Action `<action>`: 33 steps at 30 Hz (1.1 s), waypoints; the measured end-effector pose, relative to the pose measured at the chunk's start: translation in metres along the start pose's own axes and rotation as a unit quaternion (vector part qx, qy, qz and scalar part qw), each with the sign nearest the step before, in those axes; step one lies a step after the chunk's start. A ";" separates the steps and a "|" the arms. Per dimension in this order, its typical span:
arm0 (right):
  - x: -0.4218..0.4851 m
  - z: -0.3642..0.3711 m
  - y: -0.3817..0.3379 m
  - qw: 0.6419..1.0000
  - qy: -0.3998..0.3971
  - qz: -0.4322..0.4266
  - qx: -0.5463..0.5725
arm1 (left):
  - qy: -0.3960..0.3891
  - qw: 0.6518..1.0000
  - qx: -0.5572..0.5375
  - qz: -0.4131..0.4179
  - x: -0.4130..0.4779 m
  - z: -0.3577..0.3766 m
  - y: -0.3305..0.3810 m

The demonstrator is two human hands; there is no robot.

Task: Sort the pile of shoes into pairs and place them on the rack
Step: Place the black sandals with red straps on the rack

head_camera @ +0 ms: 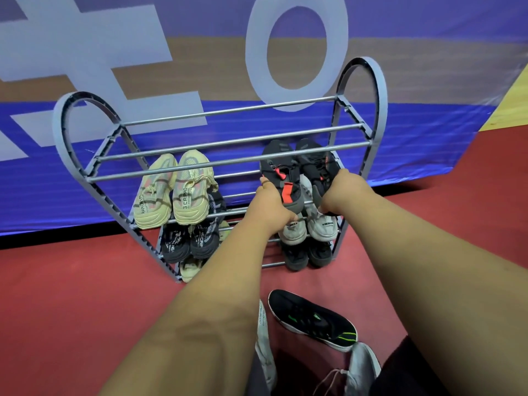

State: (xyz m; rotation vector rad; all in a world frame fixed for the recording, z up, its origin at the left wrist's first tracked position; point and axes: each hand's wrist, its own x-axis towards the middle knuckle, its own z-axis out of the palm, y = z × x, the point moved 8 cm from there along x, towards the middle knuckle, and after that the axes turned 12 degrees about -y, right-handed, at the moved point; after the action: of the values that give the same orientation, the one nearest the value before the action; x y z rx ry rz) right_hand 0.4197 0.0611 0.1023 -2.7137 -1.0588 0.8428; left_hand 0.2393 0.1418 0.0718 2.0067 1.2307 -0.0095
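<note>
A grey shoe rack (223, 142) with curved ends stands against a blue banner. My left hand (270, 208) grips the heel of a black shoe with red accents (278, 170), and my right hand (341, 192) grips its twin (314, 162); both shoes lie on the second tier at the right, toes pointing away. A beige pair (174, 190) sits on the same tier at the left. Below are a black patterned pair (190, 238), a white pair (307, 227) and a dark pair (307, 255). A black shoe with green marks (313, 318) lies on the floor near me.
Red floor (71, 295) spreads around the rack. A beige shoe (191, 268) rests at the rack's bottom left. Grey fabric (264, 347) lies at the lower middle beside my arms. The rack's top tier (228, 127) carries no shoes.
</note>
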 end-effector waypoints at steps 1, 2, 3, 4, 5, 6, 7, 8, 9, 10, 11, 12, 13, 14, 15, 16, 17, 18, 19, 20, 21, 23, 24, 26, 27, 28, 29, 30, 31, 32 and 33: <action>0.001 -0.001 0.002 1.000 0.011 -0.011 0.011 | 0.004 1.000 -0.004 0.009 -0.001 0.000 -0.001; 0.000 -0.002 0.003 0.999 0.021 -0.025 0.019 | 0.008 1.000 -0.007 0.019 -0.001 0.001 -0.001; 0.001 -0.003 0.004 0.998 0.033 -0.039 0.030 | 0.014 0.999 -0.009 0.028 -0.001 0.002 -0.002; 0.000 -0.004 0.004 0.997 0.043 -0.051 0.040 | 0.020 0.999 -0.010 0.034 -0.002 0.003 -0.003; 0.001 -0.004 0.006 0.996 0.049 -0.056 0.045 | 0.025 0.999 -0.009 0.036 -0.002 0.004 -0.003; 0.000 -0.004 0.007 0.996 0.056 -0.060 0.045 | 0.027 0.999 -0.006 0.037 -0.002 0.004 -0.004; 0.000 -0.003 0.008 0.995 0.060 -0.063 0.041 | 0.026 0.999 -0.003 0.038 -0.002 0.005 -0.004; -0.002 -0.003 0.008 0.996 0.060 -0.064 0.035 | 0.023 0.999 -0.001 0.040 -0.002 0.006 -0.004; -0.004 -0.003 0.009 0.996 0.059 -0.064 0.030 | 0.020 0.999 -0.001 0.043 -0.001 0.006 -0.003; -0.005 -0.003 0.009 0.996 0.056 -0.064 0.025 | 0.017 0.999 -0.001 0.044 -0.001 0.007 -0.003; -0.005 -0.003 0.009 0.996 0.053 -0.063 0.022 | 0.013 0.999 -0.002 0.044 -0.001 0.007 -0.003; -0.006 -0.003 0.009 0.997 0.051 -0.060 0.019 | 0.008 0.999 0.000 0.043 -0.001 0.008 -0.002; -0.007 -0.004 0.009 0.997 0.050 -0.053 0.020 | 0.004 0.999 0.007 0.040 -0.003 0.009 -0.001; -0.009 -0.006 0.009 0.997 0.049 -0.047 0.026 | 0.004 0.999 0.019 0.035 -0.006 0.009 0.000; -0.011 -0.007 0.007 0.997 0.051 -0.045 0.031 | 0.008 0.999 0.038 0.032 -0.010 0.008 0.001; -0.016 -0.009 0.006 0.997 0.055 -0.045 0.036 | 0.016 0.998 0.059 0.034 -0.014 0.005 0.002; -0.021 -0.011 0.003 0.996 0.058 -0.049 0.038 | 0.025 0.996 0.080 0.039 -0.019 0.001 0.003; -0.027 -0.012 0.000 0.996 0.058 -0.057 0.040 | 0.030 0.994 0.097 0.046 -0.024 -0.003 0.004; -0.032 -0.012 -0.002 0.995 0.053 -0.069 0.041 | 0.030 0.992 0.110 0.056 -0.031 -0.008 0.005; -0.038 -0.012 -0.005 0.995 0.048 -0.081 0.037 | 0.026 0.990 0.122 0.069 -0.040 -0.013 0.006; -0.045 -0.011 -0.008 0.994 0.038 -0.095 0.029 | 0.023 0.987 0.133 0.084 -0.050 -0.017 0.008; -0.062 -0.005 -0.015 0.991 0.007 -0.130 -0.011 | 0.021 0.981 0.163 0.101 -0.073 -0.022 0.008; -0.072 0.000 -0.018 0.988 -0.010 -0.148 -0.036 | 0.018 0.978 0.178 0.103 -0.085 -0.022 0.006; -0.095 0.014 -0.023 0.978 -0.039 -0.183 -0.090 | -0.002 0.974 0.202 0.099 -0.105 -0.019 -0.005; -0.106 0.022 -0.026 0.972 -0.052 -0.199 -0.118 | -0.024 0.972 0.215 0.090 -0.113 -0.015 -0.013; -0.116 0.032 -0.029 0.965 -0.065 -0.209 -0.146 | -0.051 0.969 0.230 0.074 -0.121 -0.011 -0.024; -0.124 0.044 -0.031 0.958 -0.078 -0.215 -0.172 | -0.076 0.966 0.241 0.054 -0.127 -0.006 -0.036; -0.133 0.057 -0.032 0.953 -0.096 -0.213 -0.194 | -0.096 0.963 0.249 0.029 -0.133 -0.002 -0.051; -0.138 0.072 -0.032 0.949 -0.114 -0.206 -0.208 | -0.113 0.960 0.255 0.005 -0.139 0.003 -0.066; -0.143 0.089 -0.031 0.948 -0.134 -0.197 -0.211 | -0.128 0.959 0.252 -0.019 -0.144 0.010 -0.080; -0.145 0.109 -0.030 0.949 -0.160 -0.190 -0.192 | -0.141 0.960 0.240 -0.038 -0.149 0.019 -0.097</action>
State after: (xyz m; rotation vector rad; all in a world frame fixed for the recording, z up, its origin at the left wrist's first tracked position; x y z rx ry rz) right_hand 0.2560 -0.0216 0.0856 -2.5540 -1.9226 1.1224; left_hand 0.0932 0.0407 0.0563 2.2591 1.1951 -0.6678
